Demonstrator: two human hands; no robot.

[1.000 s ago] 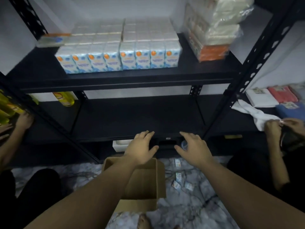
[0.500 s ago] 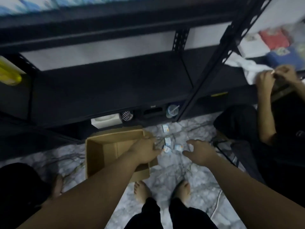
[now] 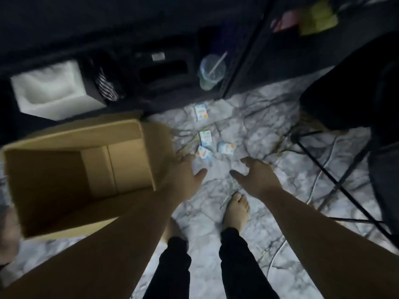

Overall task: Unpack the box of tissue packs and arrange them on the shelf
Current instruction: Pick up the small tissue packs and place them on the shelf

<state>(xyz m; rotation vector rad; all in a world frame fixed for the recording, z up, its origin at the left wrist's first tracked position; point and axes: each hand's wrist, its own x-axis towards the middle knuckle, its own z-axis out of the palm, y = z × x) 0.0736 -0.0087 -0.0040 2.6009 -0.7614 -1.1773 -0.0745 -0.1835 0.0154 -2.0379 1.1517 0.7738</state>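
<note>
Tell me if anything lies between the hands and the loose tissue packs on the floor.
Nothing visible does. The left hand and right hand hover open above bare marble floor, and the nearest tissue packs lie just beyond the fingertips. The cardboard box sits off to the left, clear of that path.

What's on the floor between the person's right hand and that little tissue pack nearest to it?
Nothing: in the head view, only bare marble floor lies between the right hand and the nearest tissue pack.
</note>
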